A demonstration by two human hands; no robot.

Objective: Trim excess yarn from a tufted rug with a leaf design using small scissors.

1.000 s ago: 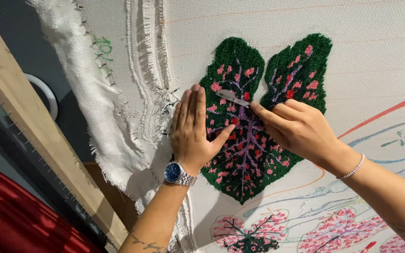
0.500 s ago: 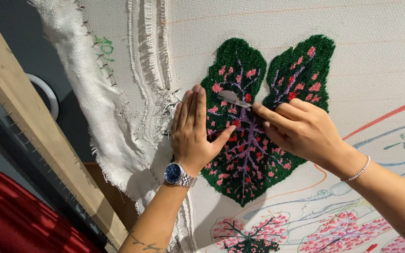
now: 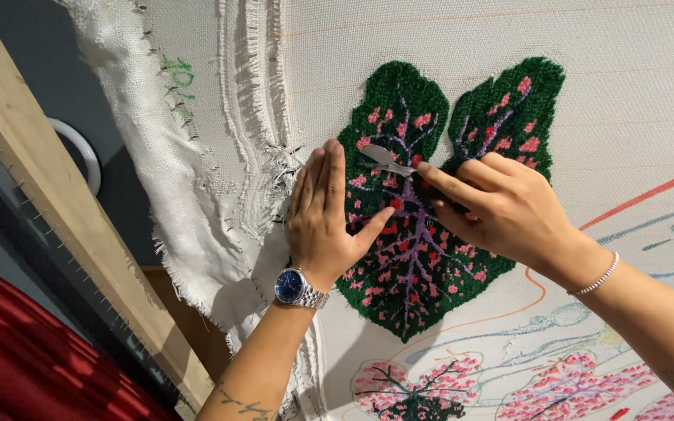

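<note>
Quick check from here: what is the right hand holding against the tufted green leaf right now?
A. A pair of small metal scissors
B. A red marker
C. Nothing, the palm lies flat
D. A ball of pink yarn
A. The right hand pinches small metal scissors whose blades point across the tufted green leaf, while the left hand lies flat on the leaf's edge beside them.

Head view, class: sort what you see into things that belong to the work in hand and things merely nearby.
In the work:
- left hand, flat on the cloth
- right hand, holding small scissors
- green tufted leaf
- stretched backing cloth

Merely nearby:
- wooden frame beam
- red fabric
- frayed cloth edge
- smaller pink tufted patches
</note>
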